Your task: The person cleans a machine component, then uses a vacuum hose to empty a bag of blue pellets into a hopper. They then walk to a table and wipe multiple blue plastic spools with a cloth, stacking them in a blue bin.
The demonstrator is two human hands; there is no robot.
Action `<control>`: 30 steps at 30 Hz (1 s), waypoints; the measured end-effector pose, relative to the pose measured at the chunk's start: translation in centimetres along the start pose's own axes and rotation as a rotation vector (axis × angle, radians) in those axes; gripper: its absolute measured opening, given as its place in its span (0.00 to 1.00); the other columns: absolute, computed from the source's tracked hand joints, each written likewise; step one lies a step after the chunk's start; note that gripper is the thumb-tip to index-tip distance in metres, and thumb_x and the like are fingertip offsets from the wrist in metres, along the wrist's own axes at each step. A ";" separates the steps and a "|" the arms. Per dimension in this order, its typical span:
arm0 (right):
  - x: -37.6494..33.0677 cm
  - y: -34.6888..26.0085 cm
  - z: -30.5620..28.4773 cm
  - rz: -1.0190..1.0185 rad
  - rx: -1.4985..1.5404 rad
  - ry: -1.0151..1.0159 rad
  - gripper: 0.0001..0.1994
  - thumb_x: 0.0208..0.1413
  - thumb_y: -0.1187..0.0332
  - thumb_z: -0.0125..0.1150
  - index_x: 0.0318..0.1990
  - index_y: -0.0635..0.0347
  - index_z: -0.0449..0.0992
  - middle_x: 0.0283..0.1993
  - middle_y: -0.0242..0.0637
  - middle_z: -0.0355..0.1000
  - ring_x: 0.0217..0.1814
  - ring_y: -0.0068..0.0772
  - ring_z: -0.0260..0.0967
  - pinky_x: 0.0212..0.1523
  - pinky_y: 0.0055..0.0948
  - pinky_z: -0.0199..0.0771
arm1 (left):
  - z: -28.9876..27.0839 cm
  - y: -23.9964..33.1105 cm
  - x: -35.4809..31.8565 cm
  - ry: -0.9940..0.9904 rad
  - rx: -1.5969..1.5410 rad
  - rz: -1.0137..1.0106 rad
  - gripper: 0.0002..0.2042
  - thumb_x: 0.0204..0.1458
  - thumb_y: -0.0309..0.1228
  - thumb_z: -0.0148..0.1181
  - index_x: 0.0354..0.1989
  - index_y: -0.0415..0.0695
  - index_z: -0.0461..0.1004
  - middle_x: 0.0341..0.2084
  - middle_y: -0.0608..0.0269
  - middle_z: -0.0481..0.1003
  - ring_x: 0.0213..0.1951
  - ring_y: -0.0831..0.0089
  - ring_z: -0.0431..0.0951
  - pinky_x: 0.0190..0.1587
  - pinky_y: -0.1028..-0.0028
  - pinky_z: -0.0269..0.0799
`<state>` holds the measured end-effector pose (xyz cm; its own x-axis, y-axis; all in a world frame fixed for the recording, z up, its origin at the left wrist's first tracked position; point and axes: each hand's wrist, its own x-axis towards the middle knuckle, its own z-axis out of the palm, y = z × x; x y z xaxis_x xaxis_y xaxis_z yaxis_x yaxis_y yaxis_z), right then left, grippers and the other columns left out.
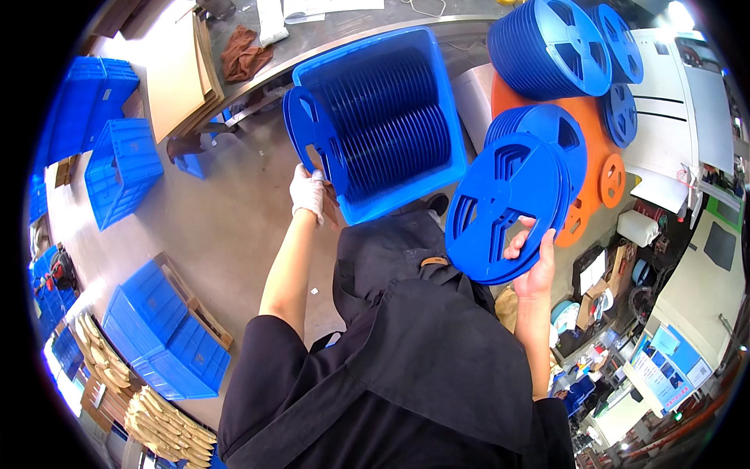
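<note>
Several flat blue plastic reels with cut-out windows are held together in my right hand, its fingers closed round their lower edge and through a window. My left hand, in a white glove, grips the lower rim of another blue reel at the left side of a blue plastic crate. Inside that crate, rows of dark blue reels stand on edge, packed closely. Part of my left hand's fingers is hidden behind the reel.
To the right, stacks of blue reels rest by an orange surface, with orange reels beside it. A metal workbench runs along the back, holding a brown cloth. Blue crates and cardboard sheets stand left.
</note>
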<state>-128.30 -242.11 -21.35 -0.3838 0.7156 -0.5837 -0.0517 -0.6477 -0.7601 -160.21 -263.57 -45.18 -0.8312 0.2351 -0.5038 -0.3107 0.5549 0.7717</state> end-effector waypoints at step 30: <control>-0.1 -4.6 -3.6 -0.161 0.690 -0.509 0.27 0.62 0.46 0.43 0.51 0.65 0.65 0.19 0.33 0.63 0.14 0.18 0.58 0.15 0.20 0.59 | 2.7 14.7 -9.9 -0.344 0.530 1.638 0.15 0.36 0.27 0.61 0.37 0.56 0.75 0.49 0.61 0.73 0.27 0.67 0.73 0.24 0.69 0.72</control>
<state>-124.75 -238.26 -18.80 -0.6804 0.7150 -0.1607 -0.6245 -0.6804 -0.3834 -155.33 -255.53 -29.92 0.0421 0.8722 0.4874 0.9006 -0.2443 0.3594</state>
